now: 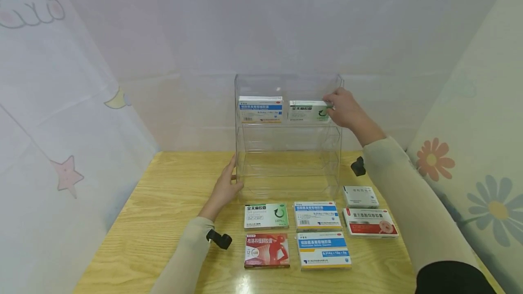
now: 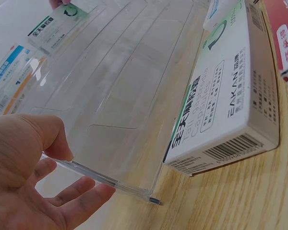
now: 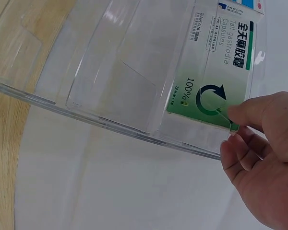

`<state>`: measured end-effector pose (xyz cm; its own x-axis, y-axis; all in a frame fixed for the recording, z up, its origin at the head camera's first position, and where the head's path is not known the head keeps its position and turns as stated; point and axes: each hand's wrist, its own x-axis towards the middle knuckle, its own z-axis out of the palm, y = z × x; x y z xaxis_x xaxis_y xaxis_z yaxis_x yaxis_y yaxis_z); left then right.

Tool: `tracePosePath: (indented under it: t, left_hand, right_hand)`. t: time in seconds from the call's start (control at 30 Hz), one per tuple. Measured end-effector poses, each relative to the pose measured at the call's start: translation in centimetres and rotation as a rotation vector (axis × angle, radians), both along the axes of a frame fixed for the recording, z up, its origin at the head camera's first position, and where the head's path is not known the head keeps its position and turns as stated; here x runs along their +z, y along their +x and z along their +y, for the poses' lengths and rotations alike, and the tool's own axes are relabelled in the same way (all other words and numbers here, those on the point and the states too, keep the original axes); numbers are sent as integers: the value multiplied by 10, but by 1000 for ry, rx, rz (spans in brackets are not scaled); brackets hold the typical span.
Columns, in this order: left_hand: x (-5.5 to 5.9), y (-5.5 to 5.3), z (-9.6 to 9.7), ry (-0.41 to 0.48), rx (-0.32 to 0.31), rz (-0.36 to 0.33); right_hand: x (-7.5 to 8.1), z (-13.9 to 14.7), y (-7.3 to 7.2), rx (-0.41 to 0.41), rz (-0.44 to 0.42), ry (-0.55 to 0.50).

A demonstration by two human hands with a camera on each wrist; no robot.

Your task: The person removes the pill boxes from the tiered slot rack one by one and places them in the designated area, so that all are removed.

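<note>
A clear plastic tiered rack (image 1: 289, 164) stands on the table. My left hand (image 1: 226, 187) holds its left side edge, thumb on one face and fingers on the other, as the left wrist view shows (image 2: 43, 172). On the top tier, my right hand (image 1: 344, 108) pinches the right end of a green-and-white capsule box (image 1: 307, 110). In the right wrist view the thumb lies on the green end of that capsule box (image 3: 216, 67), with the fingers curled behind. Beside it on the same tier stands a blue-and-white medicine box (image 1: 260, 110).
In front of the rack lie a green-and-white box (image 1: 266, 216), a red box (image 1: 267, 250) and two blue-and-white boxes (image 1: 324, 251). To their right are a white box (image 1: 361, 196) and a red-and-white box (image 1: 369, 222). A pale cloth wall (image 1: 196, 35) rises behind the table.
</note>
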<state>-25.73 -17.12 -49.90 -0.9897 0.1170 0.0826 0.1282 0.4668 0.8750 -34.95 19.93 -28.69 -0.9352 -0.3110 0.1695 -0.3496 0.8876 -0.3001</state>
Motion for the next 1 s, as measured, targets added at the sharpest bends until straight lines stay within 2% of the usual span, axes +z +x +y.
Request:
tracePosePath:
  t: [0.33,0.57,0.73,0.87,1.0]
  left_hand:
    - [0,-2,1,2,-7,5]
    - [-1,-3,1,2,-11,10]
    - [0,-3,2,-1,-4,9]
    - [0,-4,3,-5,0,12]
    - [0,-4,4,-9,-4,14]
  right_hand:
    - [4,-3,-1,-42,15,5]
    - [17,5,6,-34,110,-176]
    - [25,11,14,-20,176,-255]
    - [28,16,21,-26,178,-301]
    - [26,25,30,-38,139,-364]
